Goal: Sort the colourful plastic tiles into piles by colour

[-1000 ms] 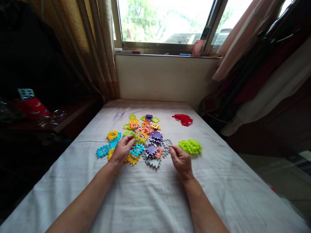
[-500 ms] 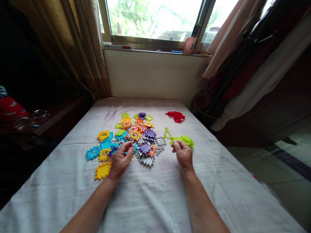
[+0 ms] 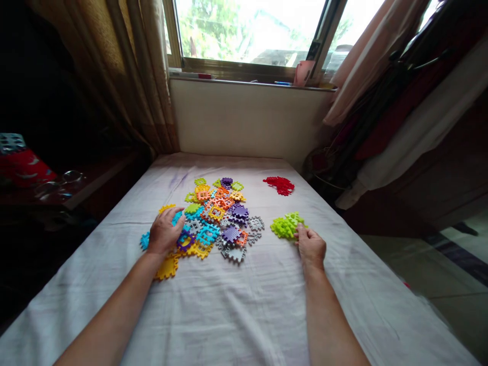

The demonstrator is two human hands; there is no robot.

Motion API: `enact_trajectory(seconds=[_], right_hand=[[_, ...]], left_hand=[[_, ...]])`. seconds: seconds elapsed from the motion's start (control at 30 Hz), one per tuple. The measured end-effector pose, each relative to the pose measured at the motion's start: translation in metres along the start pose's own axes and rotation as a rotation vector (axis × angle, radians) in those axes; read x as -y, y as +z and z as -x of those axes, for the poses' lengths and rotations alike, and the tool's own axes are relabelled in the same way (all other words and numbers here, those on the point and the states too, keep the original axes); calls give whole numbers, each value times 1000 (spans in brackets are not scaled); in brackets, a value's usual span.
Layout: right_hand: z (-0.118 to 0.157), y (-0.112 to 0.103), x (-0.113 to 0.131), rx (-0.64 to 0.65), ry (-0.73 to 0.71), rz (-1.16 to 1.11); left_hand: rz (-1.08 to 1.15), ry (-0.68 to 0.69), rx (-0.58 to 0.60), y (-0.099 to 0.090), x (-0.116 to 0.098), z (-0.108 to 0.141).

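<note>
Fingertips of my right hand (image 3: pixel 311 245) are closed at the right edge of a small pile of lime green interlocking plastic pieces (image 3: pixel 282 227), pinching a lime green piece that lies on top. My left hand (image 3: pixel 164 233) rests palm down over the left side of a mixed heap, its fingers curved and the thumb apart, nothing visibly gripped. Under and around it are blue pieces (image 3: pixel 144 241) and a yellow toothed piece (image 3: pixel 166 268). Purple (image 3: pixel 231 234), orange, grey and blue toothed pieces overlap across the heap.
Red pieces (image 3: pixel 281 185) form a separate pile toward the far right of the white sheet (image 3: pixel 236 315). Beyond it stand a low wall and a window sill holding a pink cup (image 3: pixel 303 72). Eyeglasses (image 3: pixel 61 184) sit on a dark surface at left; clothes hang at right.
My right hand has moved right, bringing the lime green piece onto the green pile. My left hand has shifted left and away, over the blue and yellow pieces. The view has moved slightly.
</note>
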State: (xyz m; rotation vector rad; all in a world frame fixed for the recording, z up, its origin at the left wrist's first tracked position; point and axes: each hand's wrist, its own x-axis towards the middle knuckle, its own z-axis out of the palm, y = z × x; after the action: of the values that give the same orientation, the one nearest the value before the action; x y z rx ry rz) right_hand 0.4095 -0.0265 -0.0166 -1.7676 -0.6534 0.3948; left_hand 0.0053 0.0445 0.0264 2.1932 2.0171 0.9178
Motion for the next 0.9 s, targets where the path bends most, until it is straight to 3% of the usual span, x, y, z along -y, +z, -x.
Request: enact_trajectory(seconds=[0.1,0.23,0.37,0.5,0.6,0.7,0.77,0.9], right_hand=[[0,-1,1,5,-8,16],[0,0,1,-10,-23,28],[-2,1,-3,-4,-5,25],[-4,0,-2,-27,5,13],[2,0,7,-90,-75,26],[19,6,20,-54,-234,36],[35,14,28,103,-318,-11],[68,34,37,495,-367,-152]], left_hand=[[-99,8,145,3,5,-28],[-158,-5,243,14,2,-52],[-185,-41,281,21,-3,-61],[-155,-67,246,15,-7,-59],[-92,-18,198,6,-18,-43],[150,171,165,6,-42,-11],[358,325,178,13,-64,14],[468,454,239,31,-103,54]])
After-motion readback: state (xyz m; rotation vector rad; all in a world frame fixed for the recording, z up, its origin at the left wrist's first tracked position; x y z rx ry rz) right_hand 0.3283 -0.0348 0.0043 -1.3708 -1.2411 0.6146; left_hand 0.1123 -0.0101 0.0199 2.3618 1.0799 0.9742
